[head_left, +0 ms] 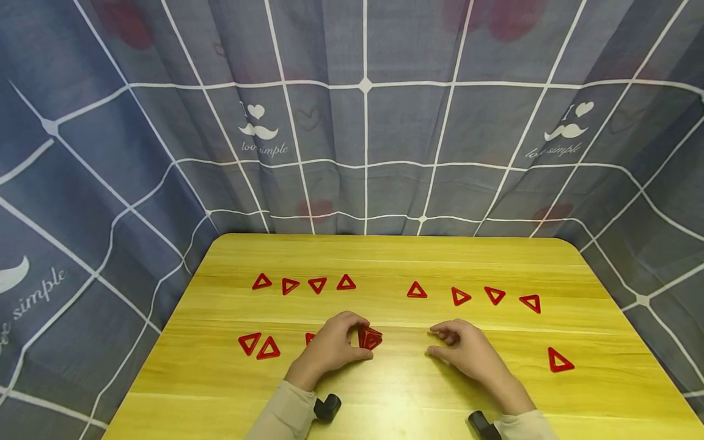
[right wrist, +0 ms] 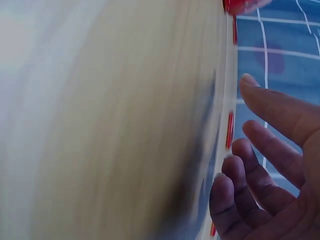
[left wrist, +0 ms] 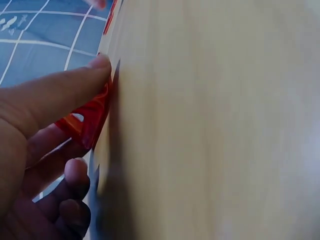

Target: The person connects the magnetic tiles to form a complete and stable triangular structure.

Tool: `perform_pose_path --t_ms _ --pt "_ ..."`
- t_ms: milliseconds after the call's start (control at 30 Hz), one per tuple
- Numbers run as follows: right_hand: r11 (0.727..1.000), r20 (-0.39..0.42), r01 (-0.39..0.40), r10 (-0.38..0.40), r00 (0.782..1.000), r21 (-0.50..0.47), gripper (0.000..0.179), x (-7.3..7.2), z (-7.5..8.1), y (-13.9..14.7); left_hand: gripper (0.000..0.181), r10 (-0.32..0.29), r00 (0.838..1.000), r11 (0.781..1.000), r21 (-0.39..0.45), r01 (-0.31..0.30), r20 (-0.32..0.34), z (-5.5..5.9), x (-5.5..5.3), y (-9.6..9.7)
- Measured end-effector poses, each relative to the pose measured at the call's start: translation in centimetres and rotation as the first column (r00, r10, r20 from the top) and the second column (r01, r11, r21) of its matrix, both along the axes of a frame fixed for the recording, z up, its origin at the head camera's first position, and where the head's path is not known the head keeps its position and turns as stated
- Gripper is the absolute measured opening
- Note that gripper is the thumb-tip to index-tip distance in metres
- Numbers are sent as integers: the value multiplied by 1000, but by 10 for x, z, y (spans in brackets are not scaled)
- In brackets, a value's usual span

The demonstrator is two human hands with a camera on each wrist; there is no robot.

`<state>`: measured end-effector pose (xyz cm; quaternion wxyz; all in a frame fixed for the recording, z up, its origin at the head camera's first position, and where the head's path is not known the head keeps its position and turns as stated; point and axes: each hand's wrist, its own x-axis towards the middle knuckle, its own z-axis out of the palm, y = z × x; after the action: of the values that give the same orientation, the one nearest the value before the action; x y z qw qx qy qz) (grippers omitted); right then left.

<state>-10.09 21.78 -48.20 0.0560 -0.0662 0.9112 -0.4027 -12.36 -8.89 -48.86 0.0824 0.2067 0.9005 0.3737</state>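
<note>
Near the middle of the table, my left hand (head_left: pixel 332 345) holds a small faceted red block of joined triangles (head_left: pixel 370 337) between its thumb and fingers. In the left wrist view the thumb lies across the red triangle block (left wrist: pixel 90 117), and part of it is hidden behind the thumb. My right hand (head_left: pixel 467 349) is over the table to the right of the block, apart from it, fingers loosely bent around nothing. From the right wrist, the thumb (right wrist: pixel 275 105) stands away from the other fingers. A red triangle (head_left: pixel 309 338) is partly covered by my left hand.
Loose red triangle frames with open centres, such as one triangle (head_left: pixel 346 282) and another triangle (head_left: pixel 417 290), lie in a row across the back. Two triangles (head_left: pixel 268 348) lie at left, one triangle (head_left: pixel 559 360) at right. A gridded curtain (head_left: pixel 396 189) surrounds the wooden table (head_left: pixel 385 403).
</note>
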Motion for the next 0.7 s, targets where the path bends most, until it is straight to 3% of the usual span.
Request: perform_pose_path --t_ms 400,700 --pt "982 -21 159 -158 987 102 58 7 8 64 53 124 991 988 82 -128 43 -4 -8 -16" --pt "949 -62 240 -232 971 206 78 18 14 117 52 145 983 981 109 -157 110 -4 -10 -20"
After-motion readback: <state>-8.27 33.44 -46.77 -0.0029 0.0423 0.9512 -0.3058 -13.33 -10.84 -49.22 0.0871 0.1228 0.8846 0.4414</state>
